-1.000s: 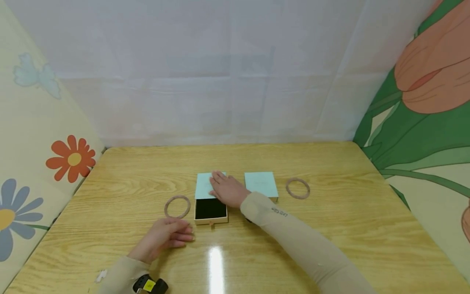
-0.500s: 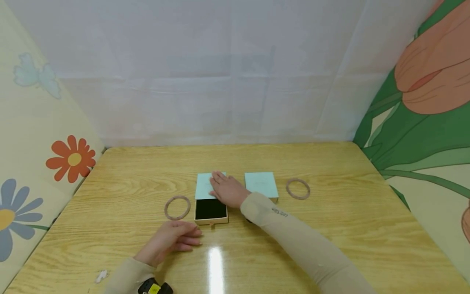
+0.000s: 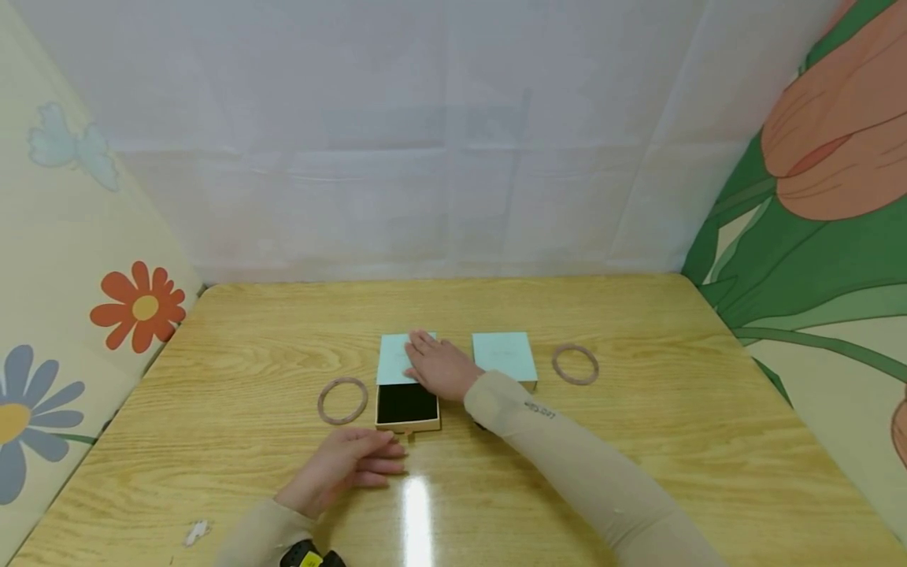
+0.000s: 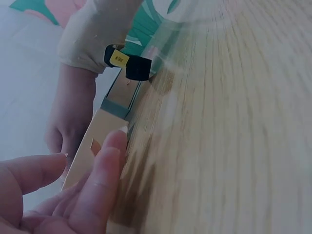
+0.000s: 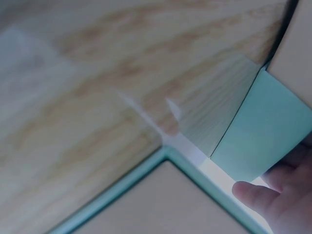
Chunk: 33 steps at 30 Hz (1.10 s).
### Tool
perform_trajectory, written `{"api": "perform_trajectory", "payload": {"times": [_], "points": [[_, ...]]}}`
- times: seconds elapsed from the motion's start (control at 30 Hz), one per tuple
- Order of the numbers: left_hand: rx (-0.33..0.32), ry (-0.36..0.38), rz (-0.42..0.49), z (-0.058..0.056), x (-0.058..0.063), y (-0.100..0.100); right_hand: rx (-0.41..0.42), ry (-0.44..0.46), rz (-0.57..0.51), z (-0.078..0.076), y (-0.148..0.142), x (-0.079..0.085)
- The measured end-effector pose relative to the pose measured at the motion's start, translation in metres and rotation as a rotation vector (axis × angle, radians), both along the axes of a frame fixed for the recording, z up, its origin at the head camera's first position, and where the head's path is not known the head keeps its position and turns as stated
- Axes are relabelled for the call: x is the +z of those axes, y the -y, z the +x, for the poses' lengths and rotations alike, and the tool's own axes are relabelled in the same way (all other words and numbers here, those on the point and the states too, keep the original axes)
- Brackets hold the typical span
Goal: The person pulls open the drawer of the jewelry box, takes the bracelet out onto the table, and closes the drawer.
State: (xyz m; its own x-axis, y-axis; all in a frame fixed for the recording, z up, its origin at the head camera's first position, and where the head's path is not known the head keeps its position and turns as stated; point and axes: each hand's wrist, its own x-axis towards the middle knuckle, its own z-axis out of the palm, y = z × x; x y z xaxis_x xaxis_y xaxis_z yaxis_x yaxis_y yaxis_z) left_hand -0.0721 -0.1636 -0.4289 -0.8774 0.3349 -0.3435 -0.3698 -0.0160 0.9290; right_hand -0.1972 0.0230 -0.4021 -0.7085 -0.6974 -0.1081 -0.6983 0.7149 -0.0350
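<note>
My right hand [image 3: 442, 368] rests with its fingers straight on the top of the left light-blue box [image 3: 393, 358]. The box's drawer [image 3: 407, 426] is part-way out and shows a black lining. A small tab [image 4: 95, 146] sticks out from the drawer front. Just in front of the drawer, my left hand [image 3: 347, 466] hovers with thumb and fingers apart, holding nothing. In the left wrist view, its fingertips [image 4: 115, 141] are close to the tab; contact cannot be told. The right wrist view catches my right thumb [image 5: 256, 195] by the blue box side [image 5: 263, 126].
A closed second light-blue box [image 3: 505, 354] stands to the right. One pinkish bangle [image 3: 321, 408] lies left of the left box, another bangle [image 3: 555, 364] right of the second box. A small white scrap [image 3: 197, 531] lies near the front left of the wooden table [image 3: 638, 441].
My left hand has slid to the right, from below the left bangle to in front of the drawer. The right hand, the boxes and the bangles have stayed put.
</note>
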Motion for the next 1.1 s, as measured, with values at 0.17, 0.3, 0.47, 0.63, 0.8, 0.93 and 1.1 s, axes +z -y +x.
{"api": "perform_trajectory", "payload": {"times": [0.17,0.3,0.47,0.63,0.8,0.93,1.1], "points": [[0.000,0.012,0.030,0.000,-0.004,-0.008,0.006,-0.008,0.001,0.000,0.000,-0.001],[0.003,0.024,0.043,-0.001,-0.006,-0.014,0.003,-0.011,-0.001,-0.001,0.000,-0.002],[0.010,0.042,0.060,-0.002,-0.006,-0.020,-0.001,-0.001,-0.006,-0.001,0.001,-0.002],[0.012,0.049,0.081,-0.003,-0.005,-0.023,-0.008,0.005,-0.006,0.000,0.001,-0.001],[0.018,0.065,0.094,-0.003,-0.004,-0.026,-0.006,0.015,-0.010,-0.001,0.001,-0.001],[0.025,0.082,0.118,-0.003,-0.004,-0.028,-0.007,0.023,-0.013,-0.001,0.000,-0.001],[0.029,0.103,0.141,-0.004,-0.005,-0.031,-0.004,0.012,-0.016,-0.001,0.000,-0.001]]}}
